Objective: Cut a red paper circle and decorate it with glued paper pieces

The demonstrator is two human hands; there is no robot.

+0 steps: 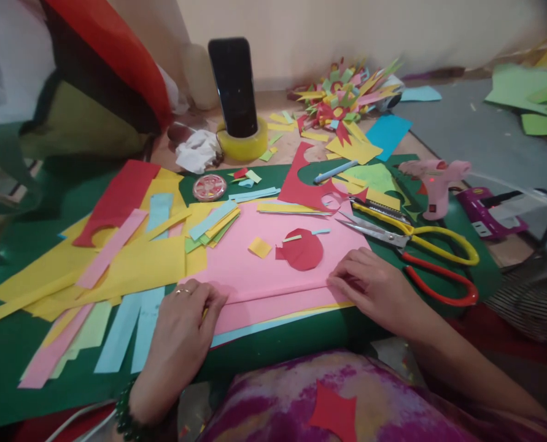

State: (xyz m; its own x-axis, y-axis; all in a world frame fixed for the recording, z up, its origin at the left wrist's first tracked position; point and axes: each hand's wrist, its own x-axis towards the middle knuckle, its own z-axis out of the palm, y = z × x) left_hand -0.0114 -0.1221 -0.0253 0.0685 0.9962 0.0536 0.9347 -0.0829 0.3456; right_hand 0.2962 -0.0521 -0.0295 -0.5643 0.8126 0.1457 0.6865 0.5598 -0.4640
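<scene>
A large pink paper sheet [273, 258] lies on the green mat [19, 245], its near edge folded over. My left hand [181, 331] presses the fold's left end, fingers curled on the paper, a ring on one finger. My right hand [369, 285] presses the fold's right end with fingertips down. On the pink sheet rest a red paper disc [304, 250] and a small yellow square [259, 247]. Scissors [415, 245] with yellow and red handles lie just right of my right hand.
A pink glue gun [434, 184] stands at the right beside a purple device [489, 212]. A phone [234, 86] stands in a yellow tape roll [245, 147]. Yellow, blue and pink paper strips [116, 270] lie left. A pile of coloured paper shapes [347, 95] sits behind.
</scene>
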